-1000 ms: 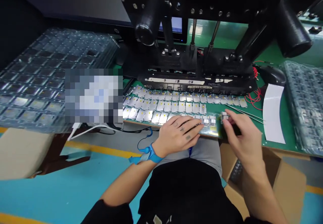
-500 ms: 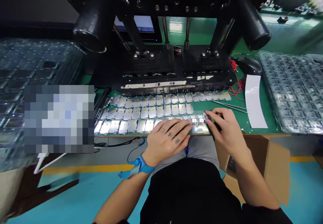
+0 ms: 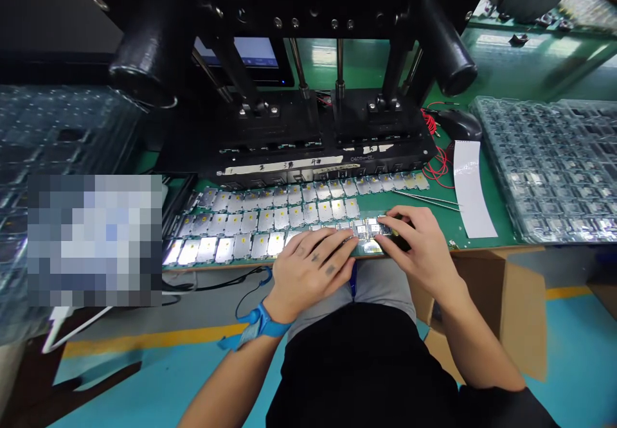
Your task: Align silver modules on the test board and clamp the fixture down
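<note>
My left hand (image 3: 311, 272) lies palm down with fingers stretched out over the front row of small circuit boards, hiding part of it. A blue wrist strap (image 3: 265, 322) circles that wrist. At the row's right end, my right hand (image 3: 419, 243) pinches a small circuit board (image 3: 385, 227) between thumb and fingertips. Between the two hands, boards with white labels (image 3: 361, 229) show face up. Behind my left hand, metal-shielded boards with yellow dots (image 3: 281, 216) lie in rows along the green mat.
A black test fixture (image 3: 289, 139) with two handles stands behind the rows. Tweezers (image 3: 429, 200), a white paper strip (image 3: 472, 190), red wires (image 3: 439, 166) and a black mouse (image 3: 460, 123) lie right. Clear trays (image 3: 544, 177) stand far right; a cardboard box (image 3: 523, 312) sits below the bench edge.
The view has turned slightly, so most of the scene sits farther left. Both hands keep nearly the same pose at the boards. Part of another person shows at the upper right.
</note>
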